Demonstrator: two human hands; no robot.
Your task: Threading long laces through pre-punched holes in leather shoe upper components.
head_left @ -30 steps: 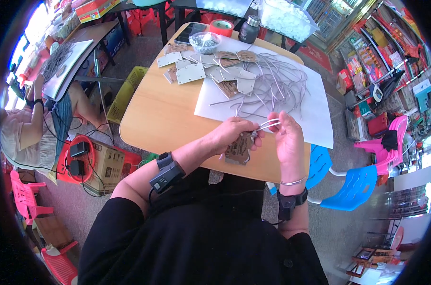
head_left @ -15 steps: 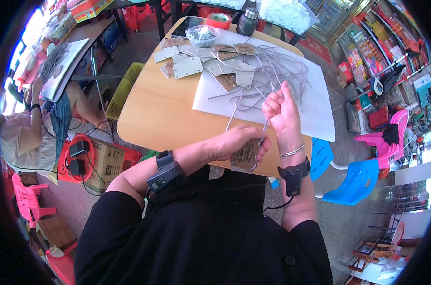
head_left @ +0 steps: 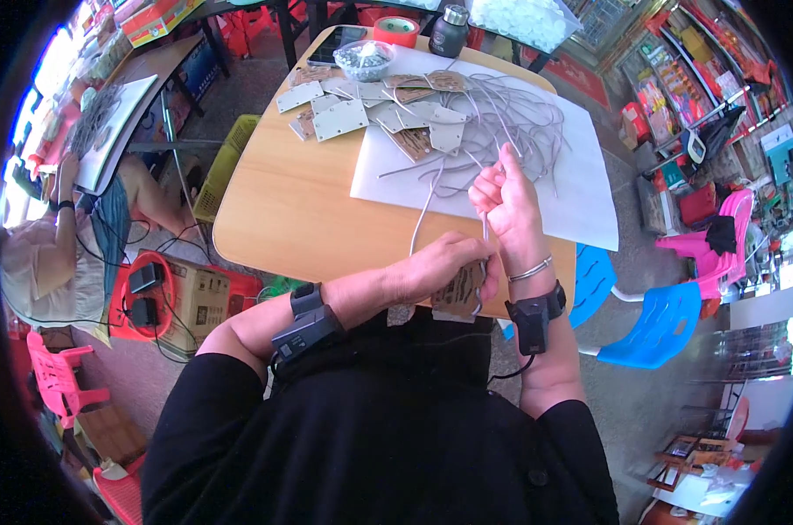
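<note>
Near the front edge of the table, my left hand (head_left: 449,267) is closed round a brown, patterned piece of card (head_left: 457,296). A grey cord (head_left: 485,229) runs from the card up into my right hand (head_left: 506,206). The right fingers are curled tightly round the cord, with the thumb pointing up. A loose length of cord hangs below the left fingers, over the card. Behind the hands lie several pale and brown cards (head_left: 340,120) with small holes. A tangle of grey cords (head_left: 527,118) spreads beside them on a white sheet (head_left: 580,175).
A tub of small grey pieces (head_left: 366,63), red tape roll (head_left: 395,31), dark bottle (head_left: 449,33) and phone (head_left: 337,44) stand at the table's far end. A blue chair (head_left: 650,328) is at right. Another person (head_left: 46,254) sits at left by a second table.
My right hand has shifted slightly left, still gripping the cord. The left hand keeps hold of the card. The whole view has moved a little.
</note>
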